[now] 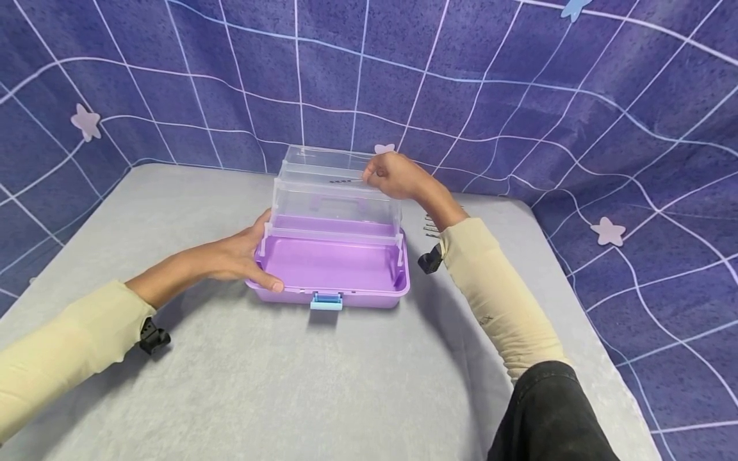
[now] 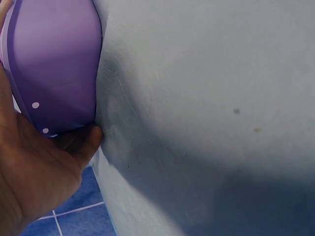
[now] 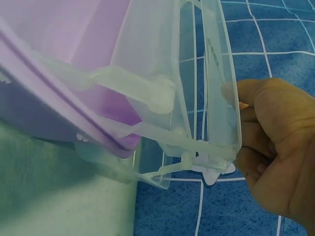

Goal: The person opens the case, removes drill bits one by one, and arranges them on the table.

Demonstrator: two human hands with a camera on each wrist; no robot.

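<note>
An opened purple toolbox (image 1: 331,262) stands on the grey table, its clear tiered trays (image 1: 323,169) raised at the back. My left hand (image 1: 239,253) grips the box's left end, thumb on the front rim; in the left wrist view its fingers lie along the purple wall (image 2: 59,64). Over the upper tray, my right hand (image 1: 398,175) pinches the thin shank of a drill bit (image 1: 341,181), whose dark spiral end points left. Through the clear tray wall the right wrist view shows that bit (image 3: 213,54) faintly, beside the right hand (image 3: 280,142).
Several more drill bits (image 1: 431,226) lie on the table (image 1: 259,384) right of the box, partly hidden by the right forearm. A blue latch (image 1: 326,301) hangs at the box's front. Behind the table hangs a blue gridded cloth (image 1: 346,77) with stars.
</note>
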